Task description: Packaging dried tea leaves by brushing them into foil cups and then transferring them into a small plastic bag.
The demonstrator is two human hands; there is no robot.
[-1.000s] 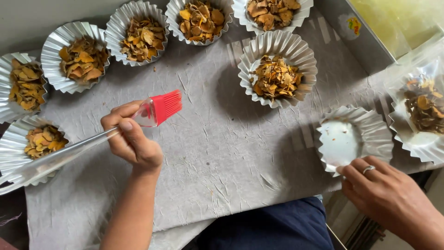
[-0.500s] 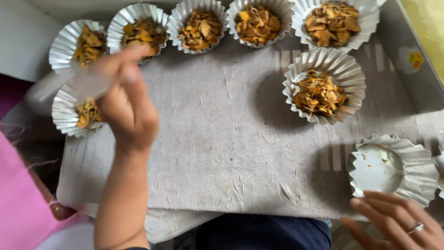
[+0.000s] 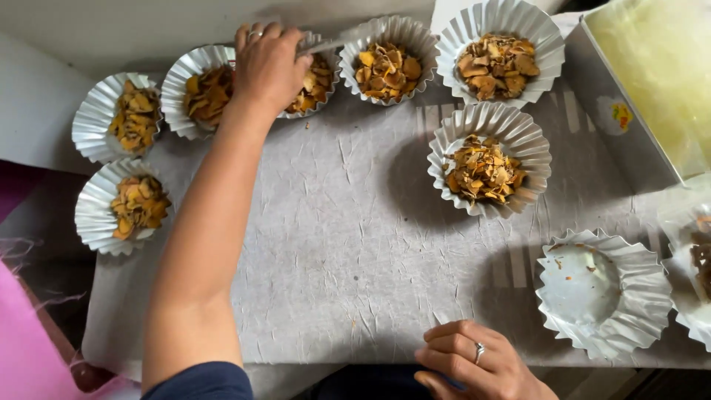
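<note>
Crinkled grey paper (image 3: 355,244) covers your surface. Your left hand (image 3: 268,63), fingers clenched on a clear brush handle (image 3: 333,43), hovers above a pleated foil cup of golden flakes (image 3: 315,78) at the back. Your right hand (image 3: 474,363) rests loosely curled on the near edge, beside an empty pleated foil cup (image 3: 601,290).

The surface (image 3: 348,244) is covered by a sheet of crinkled grey paper (image 3: 318,296) running left to right. Beyond the far edge lies a pale, plain white panel (image 3: 44,89). At the far right stands a grey box (image 3: 615,141) with a translucent yellowish top. A pink cloth (image 3: 29,341) occupies the near left corner. Lighting is soft and even, with faint shadows.
</note>
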